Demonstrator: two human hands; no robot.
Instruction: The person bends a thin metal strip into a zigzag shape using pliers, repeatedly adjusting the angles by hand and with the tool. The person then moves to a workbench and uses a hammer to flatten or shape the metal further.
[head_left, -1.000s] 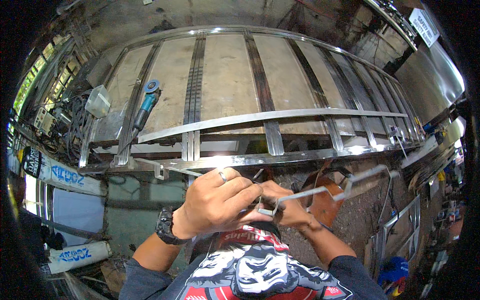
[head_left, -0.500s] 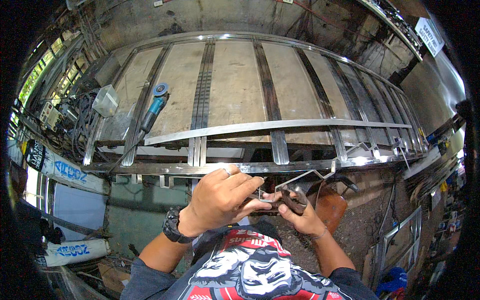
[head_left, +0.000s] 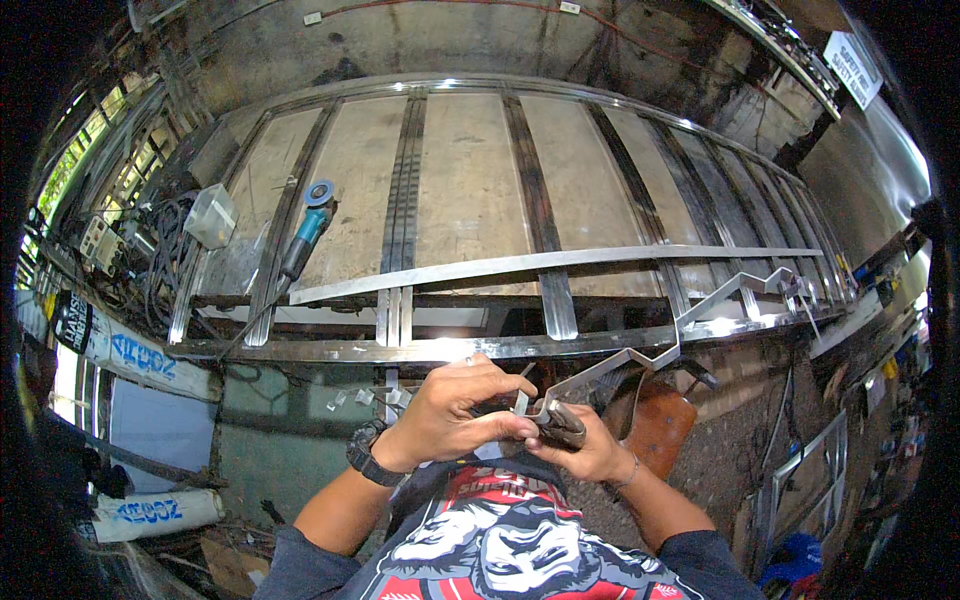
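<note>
A thin metal strip, bent into zigzag steps, runs between my hands in front of the bench frame. Its bent part continues up to the right, over the frame's near rail. My left hand, with a black wristwatch, pinches the strip between thumb and fingers. Closed around a short dark metal piece, my right hand is just right of the left. The dark piece sits against the strip at a bend; how it grips the strip is hidden. More bent steps show left of my left hand.
An angle grinder with a blue disc lies on the board-backed metal frame. A long flat bar crosses the frame's bars. At left are a clear plastic box and cables. An orange-brown seat stands near my right hand.
The zigzag strip has swung, its right part now reaching further up over the frame. Both hands have shifted slightly, and the dark piece has turned in my right hand.
</note>
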